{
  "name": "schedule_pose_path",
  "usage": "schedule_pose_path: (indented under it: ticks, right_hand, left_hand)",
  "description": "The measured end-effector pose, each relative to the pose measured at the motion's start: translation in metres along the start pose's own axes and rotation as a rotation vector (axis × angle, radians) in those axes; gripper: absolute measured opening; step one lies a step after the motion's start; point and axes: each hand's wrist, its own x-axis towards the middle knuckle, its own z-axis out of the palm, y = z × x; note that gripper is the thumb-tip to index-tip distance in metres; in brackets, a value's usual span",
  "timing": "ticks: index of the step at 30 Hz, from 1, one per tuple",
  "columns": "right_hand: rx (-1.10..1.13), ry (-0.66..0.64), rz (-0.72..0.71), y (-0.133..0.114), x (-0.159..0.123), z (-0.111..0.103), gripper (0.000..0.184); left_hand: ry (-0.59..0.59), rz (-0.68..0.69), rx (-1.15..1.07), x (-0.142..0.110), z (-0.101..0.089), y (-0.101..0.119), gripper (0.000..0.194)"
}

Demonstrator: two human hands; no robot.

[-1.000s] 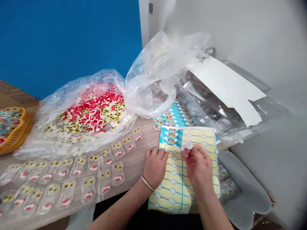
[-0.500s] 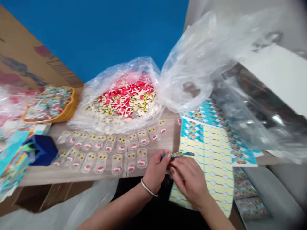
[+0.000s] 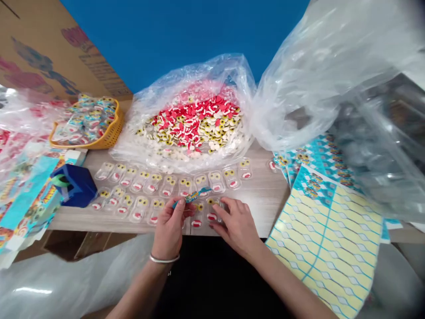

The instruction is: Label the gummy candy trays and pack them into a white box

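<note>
My left hand [image 3: 170,226] is closed, pinching a blue printed sticker strip [image 3: 194,195] between thumb and fingers. The strip sticks out to the right above the packs. To the right, my right hand [image 3: 237,223] has its thumb and index finger spread around the right side of a clear plastic pack [image 3: 210,215] in the front row. Whether the fingers press on it I cannot tell. Each pack shows two yellow eye-like pieces and a red-and-white mouth-like piece. Part of the front row is hidden behind my left hand.
Behind the two rows of packs lies a clear bag [image 3: 195,128] of red, white and yellow pieces. On the left are a yellow basket [image 3: 114,128] of packs and a blue holder [image 3: 79,188]. A yellow sticker sheet [image 3: 332,239] overhangs the table's front edge at right.
My hands have moved left from the sticker sheet to the packs and drawn apart. The strip stays in my left hand; my right hand has let go of it. The view has shifted right.
</note>
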Motion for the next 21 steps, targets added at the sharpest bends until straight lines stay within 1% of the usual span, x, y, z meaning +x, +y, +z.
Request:
schedule_pose_path:
  ticks: [2,4,7,8,10,12,13,14,16,17,19,20,21]
  right_hand:
    - [-0.015,-0.014,0.007,0.001,-0.002,-0.002,0.038]
    - [-0.014,-0.01,0.024,0.007,-0.008,-0.009,0.037]
    - [0.048,0.021,0.057,0.018,-0.022,-0.023,0.036]
    - [0.097,0.048,0.083,0.022,-0.026,-0.028,0.032]
    - [0.227,0.156,0.18,0.026,-0.034,-0.038,0.021]
    - [0.345,0.257,0.29,0.026,-0.038,-0.045,0.019]
    - [0.386,0.271,0.317,0.024,-0.039,-0.047,0.021]
    - [0.417,0.251,0.328,0.021,-0.039,-0.048,0.024]
    - [0.481,0.155,0.339,0.015,-0.038,-0.046,0.029]
    - [0.521,0.114,0.358,0.011,-0.037,-0.043,0.026]
    - [0.605,0.063,0.424,0.007,-0.035,-0.037,0.014]
    - [0.64,0.052,0.453,0.007,-0.034,-0.034,0.01]
    - [0.666,0.045,0.471,0.007,-0.033,-0.032,0.008]
  left_hand:
    - [-0.025,-0.019,0.001,-0.003,0.005,-0.004,0.033]
    - [-0.077,-0.052,0.047,-0.004,0.01,-0.007,0.034]
    - [-0.248,-0.094,0.178,-0.006,0.018,-0.01,0.03]
    - [-0.313,-0.106,0.232,-0.007,0.021,-0.011,0.029]
    - [-0.41,-0.128,0.333,-0.01,0.027,-0.011,0.027]
    - [-0.466,-0.158,0.421,-0.015,0.032,-0.011,0.027]
    - [-0.489,-0.174,0.46,-0.018,0.034,-0.01,0.026]
    - [-0.511,-0.189,0.497,-0.021,0.036,-0.01,0.026]
    - [-0.553,-0.207,0.561,-0.025,0.038,-0.01,0.026]
    - [-0.567,-0.213,0.585,-0.027,0.039,-0.01,0.026]
    - [-0.575,-0.208,0.631,-0.028,0.039,-0.01,0.029]
    - [-0.567,-0.171,0.669,-0.028,0.039,-0.011,0.031]
    - [-0.552,-0.099,0.719,-0.028,0.04,-0.011,0.033]
